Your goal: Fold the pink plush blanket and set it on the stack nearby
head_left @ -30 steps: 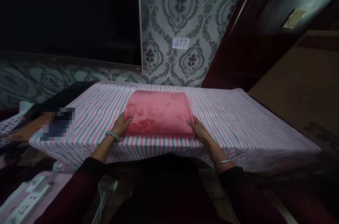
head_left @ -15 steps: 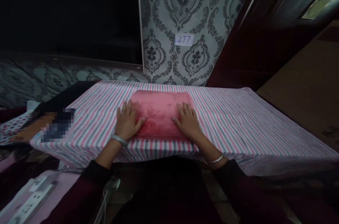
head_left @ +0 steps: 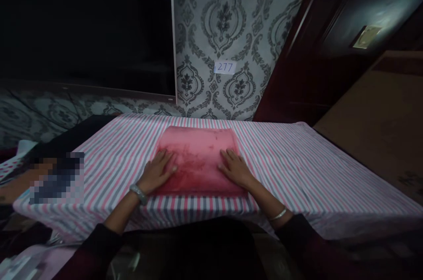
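Note:
A flat, soft-looking red-pink cloth (head_left: 201, 161), roughly rectangular and with darker patches in its nap, lies near the front edge of the table. My left hand (head_left: 156, 173) rests on its left side, palm down with fingers stretched out. On the right side, my right hand (head_left: 236, 169) lies flat in the same way, fingers spread forward. Neither hand grips anything. Between the hands the middle of the cloth shows. Whether it is folded in layers cannot be made out.
A striped tablecloth (head_left: 280, 161) covers the table and hangs over its front. A large dark screen (head_left: 86, 28) is at the back left, beside patterned wallpaper with a paper label (head_left: 225, 67) reading 277. A brown board-like panel (head_left: 380, 130) stands at the right.
The view has tipped upward, so the table sits lower in it. Both hands have slid a little over the cloth towards its front edge, still flat.

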The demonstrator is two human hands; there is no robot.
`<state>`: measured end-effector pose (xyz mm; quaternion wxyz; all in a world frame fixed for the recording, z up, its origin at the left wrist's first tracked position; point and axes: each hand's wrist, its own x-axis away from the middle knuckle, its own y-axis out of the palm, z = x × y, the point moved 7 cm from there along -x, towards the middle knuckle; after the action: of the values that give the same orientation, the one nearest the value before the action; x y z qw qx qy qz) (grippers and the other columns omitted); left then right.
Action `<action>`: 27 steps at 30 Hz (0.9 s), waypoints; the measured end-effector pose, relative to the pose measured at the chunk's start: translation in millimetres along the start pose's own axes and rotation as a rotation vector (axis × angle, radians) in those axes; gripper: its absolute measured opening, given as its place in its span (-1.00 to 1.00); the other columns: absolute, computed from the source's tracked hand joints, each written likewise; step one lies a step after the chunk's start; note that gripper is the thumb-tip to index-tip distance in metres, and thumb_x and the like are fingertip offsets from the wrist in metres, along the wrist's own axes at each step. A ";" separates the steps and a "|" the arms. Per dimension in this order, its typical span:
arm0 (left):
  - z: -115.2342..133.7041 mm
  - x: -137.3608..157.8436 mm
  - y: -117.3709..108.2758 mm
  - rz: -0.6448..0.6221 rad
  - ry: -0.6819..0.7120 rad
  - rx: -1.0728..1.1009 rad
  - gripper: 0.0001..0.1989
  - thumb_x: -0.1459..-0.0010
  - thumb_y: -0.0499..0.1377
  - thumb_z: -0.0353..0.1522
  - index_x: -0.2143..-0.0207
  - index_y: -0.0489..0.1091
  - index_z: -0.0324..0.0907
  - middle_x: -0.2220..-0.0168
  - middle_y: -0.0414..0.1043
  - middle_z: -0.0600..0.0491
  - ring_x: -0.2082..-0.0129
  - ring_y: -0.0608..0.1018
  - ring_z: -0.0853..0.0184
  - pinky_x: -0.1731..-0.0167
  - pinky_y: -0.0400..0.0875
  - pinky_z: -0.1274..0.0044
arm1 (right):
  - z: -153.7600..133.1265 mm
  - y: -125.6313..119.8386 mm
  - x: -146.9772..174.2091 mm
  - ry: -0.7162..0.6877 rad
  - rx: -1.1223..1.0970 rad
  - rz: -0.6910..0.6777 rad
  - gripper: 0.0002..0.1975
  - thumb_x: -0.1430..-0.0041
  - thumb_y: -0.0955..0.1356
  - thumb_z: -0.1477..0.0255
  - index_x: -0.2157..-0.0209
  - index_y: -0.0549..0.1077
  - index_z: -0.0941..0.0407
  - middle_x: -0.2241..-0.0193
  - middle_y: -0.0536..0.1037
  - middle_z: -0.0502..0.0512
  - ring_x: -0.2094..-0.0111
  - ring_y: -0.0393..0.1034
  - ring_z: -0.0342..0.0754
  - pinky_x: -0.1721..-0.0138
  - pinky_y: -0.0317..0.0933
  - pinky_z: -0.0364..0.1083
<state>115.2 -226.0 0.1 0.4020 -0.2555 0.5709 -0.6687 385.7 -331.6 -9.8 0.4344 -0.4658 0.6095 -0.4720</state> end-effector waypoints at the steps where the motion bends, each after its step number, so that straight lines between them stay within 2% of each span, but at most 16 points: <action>1: -2.4 -7.1 -11.6 0.033 -0.011 -0.001 -0.35 -0.33 -0.07 -0.06 -0.37 0.10 -0.12 -0.42 -0.01 -0.14 -0.41 0.06 0.07 -0.26 0.15 0.12 | -2.1 -10.7 -9.5 0.004 -0.007 0.014 -0.34 -0.40 0.12 0.11 -0.38 0.09 0.18 -0.37 0.12 0.32 -0.39 -0.04 0.18 -0.31 -0.08 0.17; 4: 2.2 -38.7 -43.0 0.117 -0.029 -0.051 -0.37 -0.34 -0.10 -0.11 -0.37 0.10 -0.18 -0.42 -0.02 -0.18 -0.42 0.01 0.05 -0.32 -0.05 0.04 | -8.9 -40.9 -46.6 0.048 -0.014 0.094 -0.38 -0.42 0.11 0.15 -0.39 0.08 0.15 -0.37 0.14 0.31 -0.39 -0.04 0.19 -0.31 -0.10 0.17; 6: 12.1 -64.6 -47.5 0.095 -0.025 -0.069 -0.37 -0.33 -0.09 -0.13 -0.36 0.11 -0.21 -0.40 0.01 -0.21 -0.42 0.02 0.02 -0.32 -0.12 0.00 | -10.2 -46.6 -71.5 0.089 -0.023 0.118 -0.39 -0.42 0.11 0.15 -0.39 0.07 0.10 -0.39 0.10 0.30 -0.40 -0.08 0.22 -0.31 -0.12 0.22; 8: 19.9 -87.0 -36.2 0.041 -0.040 -0.088 -0.37 -0.33 -0.08 -0.12 -0.36 0.12 -0.21 -0.40 0.02 -0.24 -0.42 0.02 -0.02 -0.31 -0.14 -0.04 | -6.5 -38.1 -89.6 0.114 -0.023 0.131 -0.40 -0.43 0.12 0.14 -0.38 0.10 0.08 -0.39 0.09 0.31 -0.40 -0.10 0.25 -0.30 -0.13 0.26; 11: 23.7 -105.4 -2.6 -0.020 -0.064 -0.145 -0.35 -0.34 -0.10 -0.09 -0.38 0.08 -0.17 -0.42 -0.08 -0.28 -0.42 -0.01 -0.07 -0.26 -0.06 -0.08 | 6.1 -11.5 -100.5 0.095 0.022 0.167 -0.44 -0.42 0.15 0.15 -0.33 0.21 0.09 -0.34 0.20 0.31 -0.37 -0.02 0.27 -0.28 -0.10 0.27; 13: 22.0 -108.4 16.8 -0.022 -0.067 -0.178 -0.34 -0.35 -0.13 -0.07 -0.40 0.02 -0.14 -0.43 -0.13 -0.29 -0.42 -0.03 -0.09 -0.23 0.00 -0.08 | 15.9 4.6 -100.5 0.075 0.040 0.189 -0.46 -0.42 0.16 0.16 -0.31 0.24 0.08 -0.31 0.26 0.30 -0.34 0.04 0.24 -0.26 -0.05 0.24; 16: 16.9 -107.8 29.5 -0.008 -0.063 -0.185 -0.32 -0.35 -0.15 -0.04 -0.41 0.00 -0.13 -0.43 -0.13 -0.29 -0.42 -0.04 -0.09 -0.21 0.04 -0.08 | 25.9 15.7 -99.2 0.069 0.020 0.190 -0.46 -0.42 0.15 0.14 -0.31 0.24 0.06 -0.31 0.25 0.28 -0.34 0.06 0.21 -0.25 -0.02 0.20; 23: 12.8 -107.4 22.7 -0.018 -0.070 -0.166 -0.33 -0.35 -0.14 -0.06 -0.41 -0.01 -0.12 -0.44 -0.15 -0.26 -0.43 -0.05 -0.06 -0.21 0.09 -0.05 | 20.6 6.0 -100.6 0.091 -0.019 0.151 -0.45 -0.43 0.14 0.15 -0.33 0.22 0.07 -0.34 0.19 0.30 -0.37 -0.02 0.20 -0.28 -0.08 0.19; 27: 11.0 -109.4 21.7 0.004 -0.070 -0.193 -0.35 -0.35 -0.13 -0.10 -0.41 0.02 -0.13 -0.44 -0.12 -0.25 -0.43 -0.02 -0.05 -0.20 0.12 -0.05 | 28.6 7.9 -89.5 0.161 -0.110 0.079 -0.44 -0.42 0.14 0.17 -0.37 0.14 0.03 -0.41 0.03 0.25 -0.42 -0.17 0.25 -0.28 -0.08 0.28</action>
<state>189.1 -141.9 -5.8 0.3966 -0.3150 0.6187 -0.6006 429.0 -247.9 -14.6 0.3759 -0.4251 0.6853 -0.4565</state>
